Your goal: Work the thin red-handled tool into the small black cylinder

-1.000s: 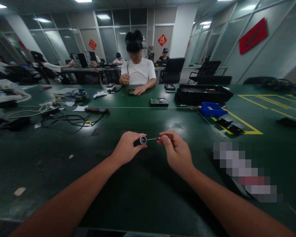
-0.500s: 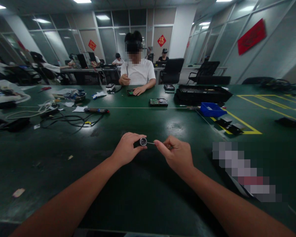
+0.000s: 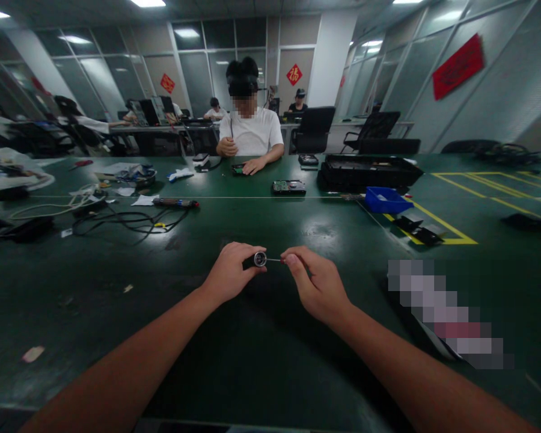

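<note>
In the head view my left hand [image 3: 231, 272] is closed round a short black cylinder with a silver-ringed round end [image 3: 260, 259], perhaps a flashlight; that end faces me. From the right, my right hand [image 3: 319, 281] pinches a thin screwdriver [image 3: 275, 260], its metal shaft level and its tip at the cylinder's side. Most of the screwdriver's handle is hidden in my fingers, with a bit of red at the fingertips. Whether the tip enters the cylinder I cannot tell. Both hands are held over the green table [image 3: 234, 373].
Across the table a person [image 3: 251, 132] handles a circuit board [image 3: 240, 169]. A hard drive [image 3: 289, 187], a black case [image 3: 370, 171] and a blue bin [image 3: 388, 199] lie ahead. Cables [image 3: 126, 219] and a pen-shaped tool [image 3: 175, 202] are at left; a blurred-out item [image 3: 446, 319] is at right.
My right hand's fingers have shifted their grip on the screwdriver, the curled fingers now extended forward along it. The left hand and cylinder stay nearly in place.
</note>
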Motion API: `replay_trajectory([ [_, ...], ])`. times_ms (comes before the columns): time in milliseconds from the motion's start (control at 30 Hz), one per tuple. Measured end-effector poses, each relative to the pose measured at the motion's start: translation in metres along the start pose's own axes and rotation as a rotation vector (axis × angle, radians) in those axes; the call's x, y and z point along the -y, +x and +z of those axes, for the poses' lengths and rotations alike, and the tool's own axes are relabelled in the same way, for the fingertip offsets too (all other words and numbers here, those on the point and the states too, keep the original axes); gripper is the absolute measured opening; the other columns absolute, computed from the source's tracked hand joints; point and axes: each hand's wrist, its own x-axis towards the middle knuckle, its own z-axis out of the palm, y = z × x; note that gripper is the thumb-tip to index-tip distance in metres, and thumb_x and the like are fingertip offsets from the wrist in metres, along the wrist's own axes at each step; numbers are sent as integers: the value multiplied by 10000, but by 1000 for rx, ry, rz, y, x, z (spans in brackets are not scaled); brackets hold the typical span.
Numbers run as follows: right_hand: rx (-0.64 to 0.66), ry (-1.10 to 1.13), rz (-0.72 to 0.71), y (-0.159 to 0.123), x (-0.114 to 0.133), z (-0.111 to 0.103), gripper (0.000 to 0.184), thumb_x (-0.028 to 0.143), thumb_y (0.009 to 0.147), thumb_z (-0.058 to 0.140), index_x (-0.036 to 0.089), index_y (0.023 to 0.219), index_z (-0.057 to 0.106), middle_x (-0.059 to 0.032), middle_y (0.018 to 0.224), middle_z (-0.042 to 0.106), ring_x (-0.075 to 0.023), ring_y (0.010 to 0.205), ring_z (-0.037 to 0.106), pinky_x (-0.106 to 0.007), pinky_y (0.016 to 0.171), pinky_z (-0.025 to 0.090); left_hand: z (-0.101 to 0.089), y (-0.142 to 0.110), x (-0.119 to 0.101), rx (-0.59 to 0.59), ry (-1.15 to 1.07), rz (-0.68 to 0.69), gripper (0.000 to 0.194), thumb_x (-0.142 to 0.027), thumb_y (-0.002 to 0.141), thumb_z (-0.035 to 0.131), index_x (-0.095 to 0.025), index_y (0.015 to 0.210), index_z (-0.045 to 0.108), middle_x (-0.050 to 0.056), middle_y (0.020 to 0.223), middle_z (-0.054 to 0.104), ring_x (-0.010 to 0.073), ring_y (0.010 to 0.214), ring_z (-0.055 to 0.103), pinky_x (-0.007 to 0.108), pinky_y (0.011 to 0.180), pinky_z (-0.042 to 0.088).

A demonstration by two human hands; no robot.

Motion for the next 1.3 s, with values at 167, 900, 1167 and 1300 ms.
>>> replay_trajectory([
  [167,-135,285,168,0,-4,7,201,345,962,542,221,1108,604,-65,938,726,-217,865,703,-358,773,538,-1,0,-2,-17,-1,-14,368,-293,833,772,-254,1187,679,34,1127,736,249,1052,644,434,942,468],
  [900,-298,501,320,10,-19,14,222,412,966,522,208,972,608,-30,836,662,-182,750,649,-359,743,528,1,2,-1,-13,-1,30,399,-323,819,790,-246,1192,673,24,1115,737,237,1036,645,419,928,459],
  [1167,-256,300,223,4,-16,12,185,380,1001,490,233,1044,594,-25,861,697,-188,799,681,-349,768,519,1,4,-3,-13,0,1,383,-326,834,774,-257,1197,673,27,1123,736,246,1054,643,435,934,463],
  [1300,-255,211,177,3,-12,9,177,356,1013,469,232,1055,587,-25,869,716,-177,798,700,-317,742,516,0,4,-4,-16,4,9,389,-325,837,771,-249,1205,670,33,1121,737,249,1058,644,436,935,457],
])
